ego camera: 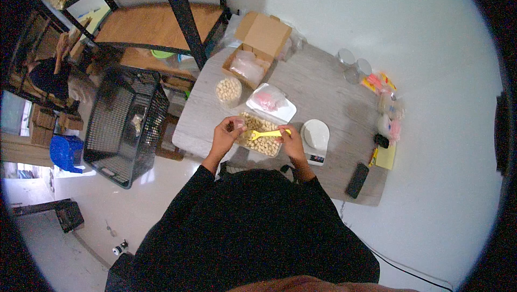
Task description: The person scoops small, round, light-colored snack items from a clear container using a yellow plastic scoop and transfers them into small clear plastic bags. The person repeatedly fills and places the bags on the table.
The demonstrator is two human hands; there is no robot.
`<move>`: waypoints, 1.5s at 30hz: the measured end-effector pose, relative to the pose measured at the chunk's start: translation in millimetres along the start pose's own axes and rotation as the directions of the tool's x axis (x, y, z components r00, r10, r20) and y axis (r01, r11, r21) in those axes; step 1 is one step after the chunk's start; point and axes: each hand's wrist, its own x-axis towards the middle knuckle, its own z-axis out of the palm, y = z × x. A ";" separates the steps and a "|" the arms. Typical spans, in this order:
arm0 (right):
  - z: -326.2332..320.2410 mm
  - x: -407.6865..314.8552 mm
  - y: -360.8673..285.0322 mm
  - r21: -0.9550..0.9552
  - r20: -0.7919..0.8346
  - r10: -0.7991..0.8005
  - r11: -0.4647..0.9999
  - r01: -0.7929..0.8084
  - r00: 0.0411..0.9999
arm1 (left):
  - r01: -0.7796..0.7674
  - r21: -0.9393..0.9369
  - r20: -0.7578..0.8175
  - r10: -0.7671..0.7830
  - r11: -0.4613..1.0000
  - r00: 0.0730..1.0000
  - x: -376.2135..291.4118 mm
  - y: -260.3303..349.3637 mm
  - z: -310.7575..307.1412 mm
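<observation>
My right hand (291, 141) grips the handle of a yellow plastic spoon (266, 133) over a clear rectangular container (276, 155) of pale round nuts or snack balls (264, 146). The spoon's bowl points left and seems to carry a few pieces. At the container's left edge, my left hand (225, 134) holds a small clear plastic bag (239, 124) close to the spoon's tip. Whether pieces are inside the bag cannot be made out. Just beyond lies a white tray (287, 111) with a plastic packet (268, 100) on it.
A round tub (228, 92) of similar pieces and an open cardboard box (262, 29) of plastic bags stand behind. To the right are a white digital scale (316, 140), a black phone-like object (357, 180) and lidded jars (357, 69). A black plastic crate (121, 130) stands left of the table (323, 90).
</observation>
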 end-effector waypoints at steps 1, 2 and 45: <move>-2.8 -0.3 -6.4 -0.081 -0.026 -0.029 0.996 0.027 0.999 | -0.015 0.044 0.004 0.015 0.999 1.000 0.0 0.2 0.1; -7.1 -1.4 -14.8 -0.145 -0.043 -0.058 0.988 0.051 0.997 | -0.027 0.104 0.004 0.027 0.994 1.000 -0.3 0.3 0.5; 9.5 -37.2 -88.6 -0.599 0.231 -0.439 0.639 0.483 0.868 | -0.174 0.264 0.126 0.145 0.949 0.981 -16.9 10.4 20.1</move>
